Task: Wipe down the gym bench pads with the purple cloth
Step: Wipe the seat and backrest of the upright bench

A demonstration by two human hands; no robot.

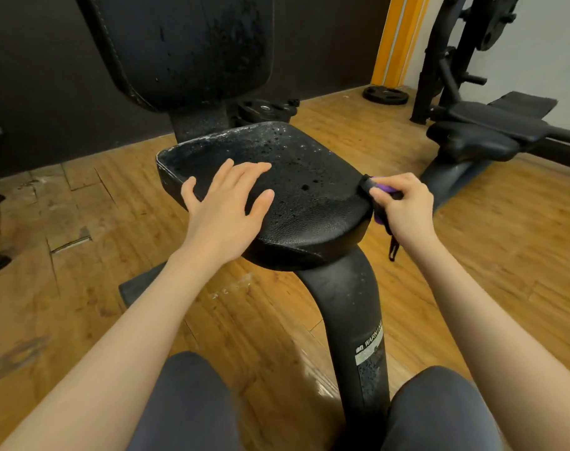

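While the left hand [226, 198] lies flat on the seat pad [296, 190] with its fingers [244, 170] straight and spread, holding nothing, the right hand [404, 209] works at the pad's right edge; its fingers [379, 197] are curled and clamped on the purple cloth [384, 189], which is bunched small, mostly hidden in the grip, and touching the pad's right rim; a dark strap or loop hangs below that hand, though what it belongs to cannot be told. Droplets and pale streaks lie across the seat pad, thickest toward its far edge, and the back pad [192, 43] rising beyond it is speckled too, so the wiping seems barely begun. Everything wet lies to the left of the cloth and away from the person; the seat pad's long axis runs from the near narrow end toward the far wide one, so the likely stroke is leftward across it, row by row; the right hand is clearly nearer the cloth, and the left hand sits in the path and would probably need to lift clear. Wooden floor [82, 255] lies all around the bench.
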